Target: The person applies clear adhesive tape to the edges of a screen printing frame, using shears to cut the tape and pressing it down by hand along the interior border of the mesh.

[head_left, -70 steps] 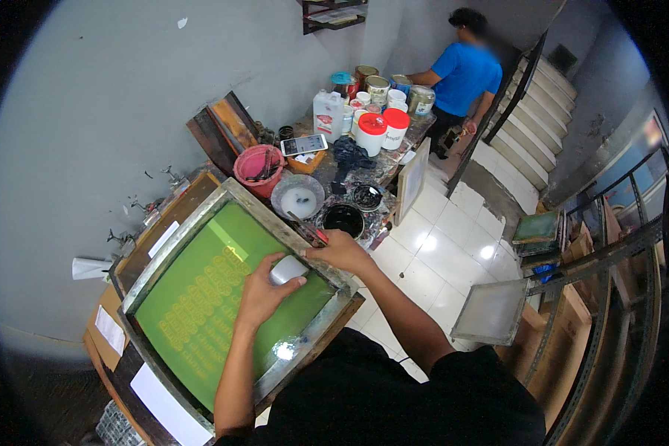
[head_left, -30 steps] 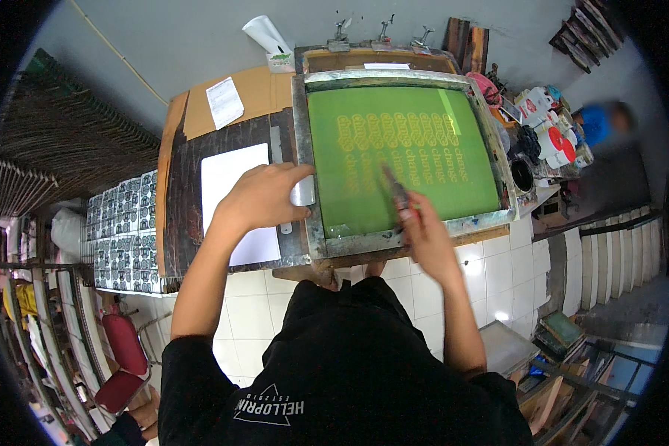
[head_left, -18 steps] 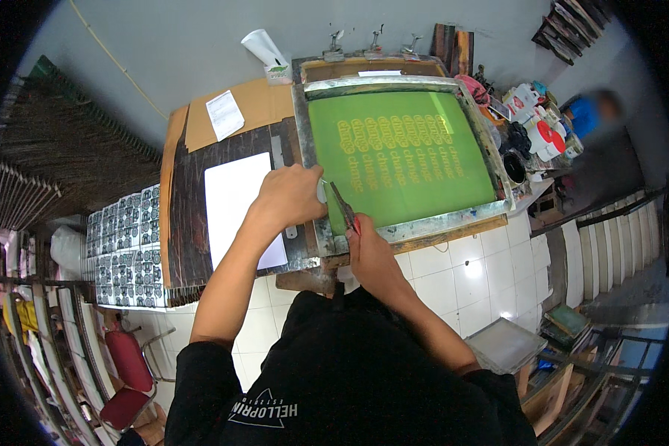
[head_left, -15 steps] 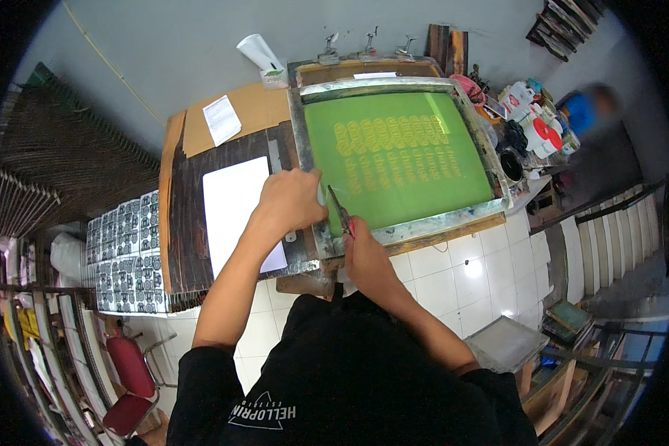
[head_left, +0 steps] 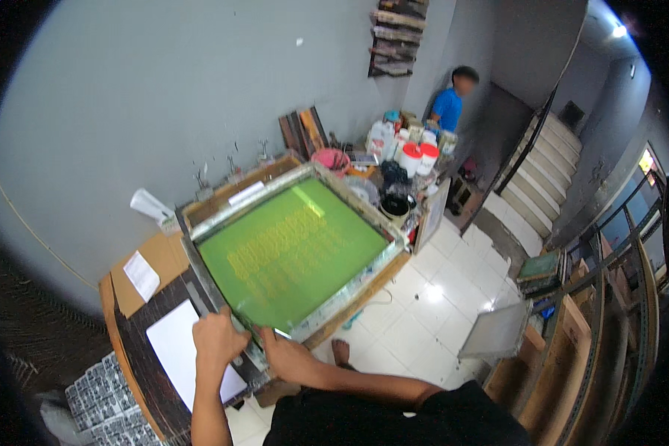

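The person's bare right hand is nearest, with its fingertips at the lower-left corner of the large green mesh printing screen. Taking that screen as the clock's centre, this hand sits at six o'clock, its fingers bent – whether its grip is closed on anything I cannot tell. The bare left hand is just beside it at seven o'clock, fingers curled at the screen's left rail; what its grip holds, if anything, is hidden. The screen, bearing rows of yellowish lettering within a worn, paint-stained frame, lies between the hands and the wall.

A blank white paper sheet lies at half past seven on the dark wooden tabletop. Brown cardboard is at nine o'clock, a printed white slip on it.

Farther off, a pink plastic bucket stands at one o'clock – and red-lidded white tubs near two. Beyond them are a person in a blue shirt and a pale staircase.
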Demonstrator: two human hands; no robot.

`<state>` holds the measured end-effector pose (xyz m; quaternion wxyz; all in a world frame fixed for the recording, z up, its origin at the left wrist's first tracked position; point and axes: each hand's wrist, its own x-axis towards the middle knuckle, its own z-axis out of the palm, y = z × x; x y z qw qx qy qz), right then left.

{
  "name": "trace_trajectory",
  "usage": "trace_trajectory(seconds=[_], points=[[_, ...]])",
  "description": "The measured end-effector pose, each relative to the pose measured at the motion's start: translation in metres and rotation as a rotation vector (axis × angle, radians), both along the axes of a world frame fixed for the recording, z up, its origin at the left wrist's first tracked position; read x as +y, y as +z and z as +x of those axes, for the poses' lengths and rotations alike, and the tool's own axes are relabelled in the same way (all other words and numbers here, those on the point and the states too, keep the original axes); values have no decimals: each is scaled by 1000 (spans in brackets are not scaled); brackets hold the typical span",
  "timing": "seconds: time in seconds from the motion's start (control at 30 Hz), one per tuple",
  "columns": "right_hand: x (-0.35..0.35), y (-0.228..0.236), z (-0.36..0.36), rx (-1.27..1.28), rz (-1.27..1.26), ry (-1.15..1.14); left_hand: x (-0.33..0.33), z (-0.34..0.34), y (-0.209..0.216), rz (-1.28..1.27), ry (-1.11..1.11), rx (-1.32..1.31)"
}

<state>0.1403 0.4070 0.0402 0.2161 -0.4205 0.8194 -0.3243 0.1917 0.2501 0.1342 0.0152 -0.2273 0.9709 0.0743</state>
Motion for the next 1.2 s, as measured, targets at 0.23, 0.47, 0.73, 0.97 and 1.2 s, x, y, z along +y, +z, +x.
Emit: trace_trajectory(seconds=[0.23, 0.47, 0.73, 0.97, 1.2], points=[[2, 16, 3, -20, 29, 34, -6, 3, 6, -9, -9, 95], [60, 88, -12, -188, -35, -53, 1, 6, 6, 12, 5, 78], [122, 93, -76, -655, -180, -432, 6, 11, 8, 56, 74, 57], [147, 61, -159, -814, -684, -762, 14, 8, 10, 43, 70, 16], [143, 60, -320, -492, -711, -651, 19, 11, 2, 32, 140, 45]])
